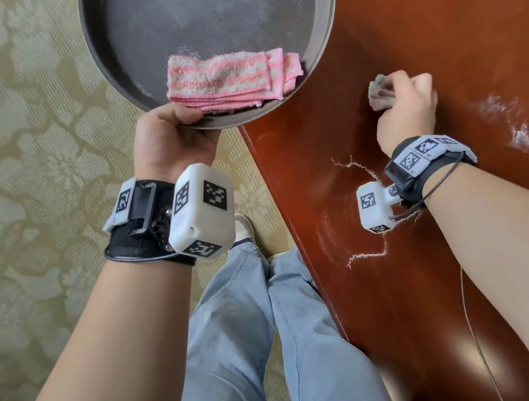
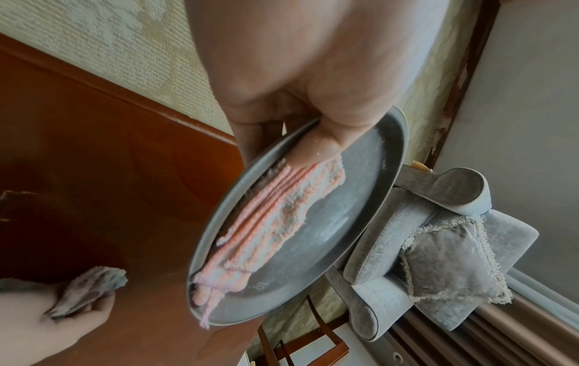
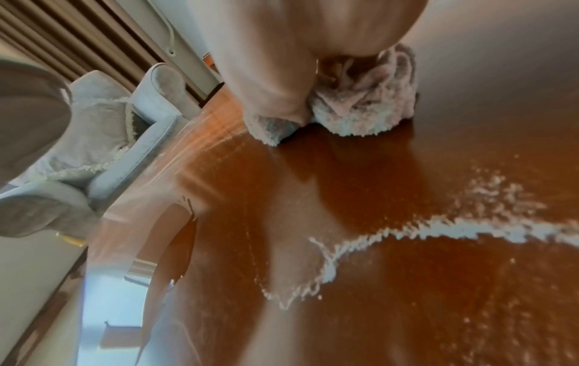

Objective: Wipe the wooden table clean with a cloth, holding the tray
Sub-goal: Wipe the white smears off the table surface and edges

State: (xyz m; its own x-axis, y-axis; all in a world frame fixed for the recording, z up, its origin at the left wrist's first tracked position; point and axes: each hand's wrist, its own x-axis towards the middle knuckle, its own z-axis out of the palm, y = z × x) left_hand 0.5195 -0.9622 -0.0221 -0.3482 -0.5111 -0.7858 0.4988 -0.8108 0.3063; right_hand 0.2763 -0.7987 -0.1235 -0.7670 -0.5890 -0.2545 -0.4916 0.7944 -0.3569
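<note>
Patterned beige carpet [image 1: 25, 127] seen beside glossy wooden table [image 1: 488, 45]. White powder [image 1: 522, 137] smeared across tabletop. Round grey tray [image 1: 88, 33] held at table edge, rim gripped by left hand [image 1: 175, 141], thumb inside. Folded pink cloth [image 1: 227, 76] carried in tray. Grey cloth [image 1: 382, 94] bunched in clenched right hand [image 1: 409, 109], pressed onto table.

Floor: pale green-beige carpet [image 1: 25, 127], floral pattern. Grey armchair [image 2: 438, 235] with fringed cushion [image 2: 451, 262] near brown pleated curtain [image 2: 501, 334]. Grey wall [image 2: 532, 99], dark wood trim [image 2: 463, 74]. Soft daylight.
</note>
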